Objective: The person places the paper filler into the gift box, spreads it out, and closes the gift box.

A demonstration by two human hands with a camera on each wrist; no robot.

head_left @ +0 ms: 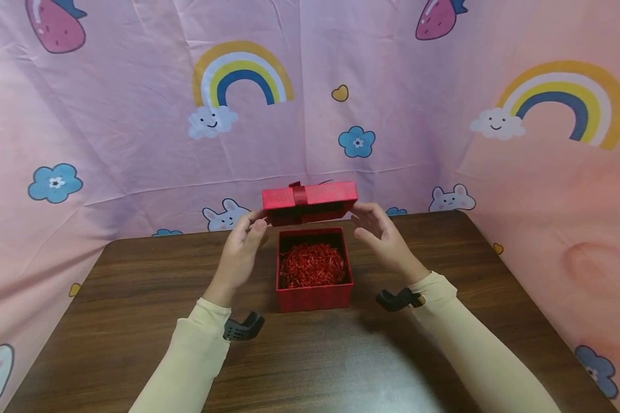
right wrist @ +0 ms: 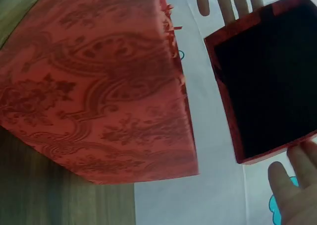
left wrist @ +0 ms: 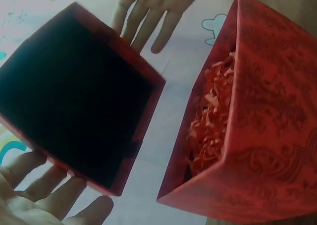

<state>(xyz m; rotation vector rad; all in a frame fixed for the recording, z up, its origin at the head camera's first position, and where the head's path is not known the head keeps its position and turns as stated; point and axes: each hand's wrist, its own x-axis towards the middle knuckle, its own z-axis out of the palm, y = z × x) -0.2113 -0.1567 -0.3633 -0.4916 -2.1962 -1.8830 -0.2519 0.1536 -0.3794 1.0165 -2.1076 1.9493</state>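
Observation:
A red gift box lid (head_left: 310, 197) with a dark red ribbon is held in the air between the two hands, tilted with its dark inside facing down and forward. On its left side rest the fingers of my left hand (head_left: 241, 252); the thumb stands apart from it. My right hand (head_left: 390, 241) touches the opposite side with its fingertips, thumb also apart. Below the lid sits the red box base (head_left: 314, 298), its top uncovered. Red shredded paper (head_left: 312, 265) fills it. Both wrist views show a swirling pattern on the base's walls.
The base stands on a dark wooden table (head_left: 186, 281). A pink cloth backdrop (head_left: 299, 115) with rainbows, flowers and clouds hangs behind the table and along both sides. A black wrist device (head_left: 244, 327) sticks out from each cream sleeve.

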